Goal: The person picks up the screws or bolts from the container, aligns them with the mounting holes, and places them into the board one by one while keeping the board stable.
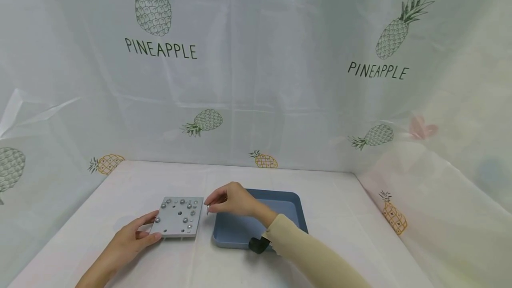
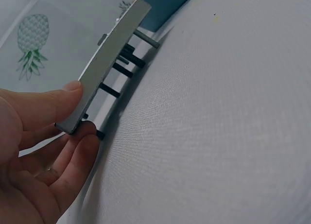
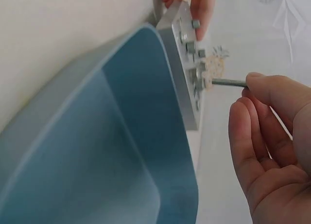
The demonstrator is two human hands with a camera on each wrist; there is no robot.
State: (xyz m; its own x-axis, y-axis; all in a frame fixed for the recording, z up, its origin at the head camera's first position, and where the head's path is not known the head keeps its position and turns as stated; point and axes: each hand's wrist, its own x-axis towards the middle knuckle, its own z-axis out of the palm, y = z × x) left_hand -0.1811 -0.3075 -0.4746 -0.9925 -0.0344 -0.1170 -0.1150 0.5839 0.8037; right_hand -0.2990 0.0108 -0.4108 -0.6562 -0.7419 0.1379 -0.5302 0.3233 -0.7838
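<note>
A square grey metal plate (image 1: 170,226) bears several socket-head bolts (image 1: 182,202) and a few bare holes. Their dark shanks (image 2: 127,56) stick out beneath it in the left wrist view. At the plate's left edge, my left hand (image 1: 132,237) grips it, thumb against the rim and fingers curled underneath. My right hand (image 1: 234,200) is just past the plate's right edge, over the tray's near-left side. Between its thumb and fingertips it pinches a thin threaded bolt (image 3: 230,82), whose free end points toward the plate's bolt heads in the right wrist view.
A blue rectangular tray (image 1: 300,210) lies right of the plate, partly under my right forearm. A black wrist device (image 1: 258,245) hangs over its front edge. The white-covered table (image 1: 140,177) backs onto a pineapple-print curtain (image 1: 264,79).
</note>
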